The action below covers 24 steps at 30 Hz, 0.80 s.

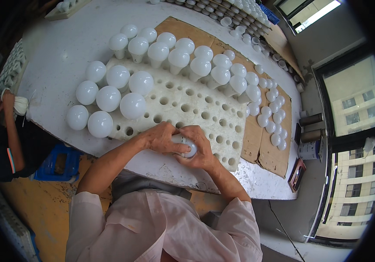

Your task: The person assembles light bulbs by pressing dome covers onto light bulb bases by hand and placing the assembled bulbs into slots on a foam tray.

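Both hands are closed on one white light bulb [191,149] over the near edge of a foam tray [183,117]. My left hand [161,139] wraps it from the left, its thumb lying across the bulb. From the right, the fingers of my right hand [200,150] curl round it. Much of the bulb is hidden by the fingers. The tray is off-white with rows of large and small round holes. White bulbs [178,57] stand in rows along its far side, and several larger globe bulbs [108,98] stand at its left end.
Small white bulb domes [275,118] lie on flat brown cardboard [264,153] to the right. Stacked trays of bulbs [213,9] fill the table's far side. Dark cylinders [311,121] stand near the window. At left, another person's arm [12,131] is beside a blue crate [58,163].
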Tool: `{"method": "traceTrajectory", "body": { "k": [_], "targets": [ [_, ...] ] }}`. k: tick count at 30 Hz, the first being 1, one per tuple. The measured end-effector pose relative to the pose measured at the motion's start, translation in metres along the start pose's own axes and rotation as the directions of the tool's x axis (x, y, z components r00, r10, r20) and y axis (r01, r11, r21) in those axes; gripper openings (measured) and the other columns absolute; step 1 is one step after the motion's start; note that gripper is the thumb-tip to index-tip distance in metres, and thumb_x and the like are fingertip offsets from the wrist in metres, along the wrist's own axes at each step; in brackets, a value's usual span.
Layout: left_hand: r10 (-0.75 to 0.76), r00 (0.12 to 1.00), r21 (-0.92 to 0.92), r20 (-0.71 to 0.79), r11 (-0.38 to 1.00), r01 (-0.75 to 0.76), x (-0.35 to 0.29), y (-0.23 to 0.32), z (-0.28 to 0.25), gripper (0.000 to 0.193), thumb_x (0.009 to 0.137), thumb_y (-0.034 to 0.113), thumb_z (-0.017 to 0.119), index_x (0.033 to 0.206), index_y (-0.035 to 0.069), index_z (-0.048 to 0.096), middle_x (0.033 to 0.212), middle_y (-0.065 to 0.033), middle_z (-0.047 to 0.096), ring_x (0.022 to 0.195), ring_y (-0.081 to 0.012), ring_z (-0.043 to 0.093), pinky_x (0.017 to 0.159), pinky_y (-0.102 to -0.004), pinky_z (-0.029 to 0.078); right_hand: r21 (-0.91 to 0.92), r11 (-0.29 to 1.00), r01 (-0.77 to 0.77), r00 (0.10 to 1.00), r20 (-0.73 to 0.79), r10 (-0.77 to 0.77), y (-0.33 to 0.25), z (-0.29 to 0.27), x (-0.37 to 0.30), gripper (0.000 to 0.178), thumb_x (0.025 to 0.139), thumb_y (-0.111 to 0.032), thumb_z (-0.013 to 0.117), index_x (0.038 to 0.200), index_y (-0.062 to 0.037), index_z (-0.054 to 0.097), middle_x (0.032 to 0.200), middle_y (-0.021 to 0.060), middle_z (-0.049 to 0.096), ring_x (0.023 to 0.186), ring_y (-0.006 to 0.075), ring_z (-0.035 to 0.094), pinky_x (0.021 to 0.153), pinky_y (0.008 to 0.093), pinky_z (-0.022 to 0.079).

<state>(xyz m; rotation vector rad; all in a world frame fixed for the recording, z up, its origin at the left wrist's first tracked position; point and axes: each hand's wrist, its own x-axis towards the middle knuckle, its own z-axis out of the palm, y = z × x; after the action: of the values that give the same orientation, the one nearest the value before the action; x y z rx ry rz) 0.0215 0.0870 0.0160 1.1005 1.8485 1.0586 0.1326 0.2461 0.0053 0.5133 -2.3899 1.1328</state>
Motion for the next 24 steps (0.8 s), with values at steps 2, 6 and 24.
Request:
{"method": "traceTrajectory", "body": {
  "k": [2, 6, 24],
  "targets": [
    [-0.085, 0.995, -0.031, 0.053, 0.996, 0.087, 0.002, 0.001, -0.002, 0.073, 0.062, 0.062, 0.072, 0.08, -0.009, 0.067, 0.073, -0.0249, 0.066, 0.071, -0.033, 0.068, 0.066, -0.0379, 0.053, 0.064, 0.998, 0.013, 1.0, 0.011, -0.014, 0.005, 0.001, -0.001, 0.063, 0.054, -0.003, 0.076, 0.113, -0.0044, 0.055, 0.106, 0.0155, 0.058, 0.096, 0.0301, 0.057, 0.082, 0.0386, 0.049],
    [0.092, 0.994, 0.138, -0.065, 0.987, -0.082, -0.001, -0.008, 0.008, 0.076, 0.064, 0.064, 0.072, 0.089, -0.008, 0.066, 0.075, -0.0228, 0.067, 0.076, -0.0291, 0.069, 0.069, -0.0367, 0.053, 0.112, 0.991, -0.072, 0.997, 0.031, 0.069, 0.005, -0.003, -0.002, 0.056, 0.054, -0.003, 0.073, 0.108, -0.0046, 0.058, 0.105, 0.0144, 0.058, 0.095, 0.0289, 0.057, 0.082, 0.0376, 0.048],
    [0.041, 0.998, 0.103, -0.04, 0.994, -0.036, 0.002, -0.003, 0.009, 0.067, 0.065, 0.055, 0.072, 0.089, -0.008, 0.066, 0.078, -0.0221, 0.068, 0.074, -0.0303, 0.068, 0.07, -0.0361, 0.053, 0.14, 0.979, -0.146, 0.989, 0.023, 0.144, 0.007, -0.001, -0.003, 0.048, 0.056, -0.006, 0.069, 0.103, -0.0052, 0.058, 0.103, 0.0135, 0.057, 0.094, 0.0288, 0.057, 0.083, 0.0375, 0.047]
  ]
}}
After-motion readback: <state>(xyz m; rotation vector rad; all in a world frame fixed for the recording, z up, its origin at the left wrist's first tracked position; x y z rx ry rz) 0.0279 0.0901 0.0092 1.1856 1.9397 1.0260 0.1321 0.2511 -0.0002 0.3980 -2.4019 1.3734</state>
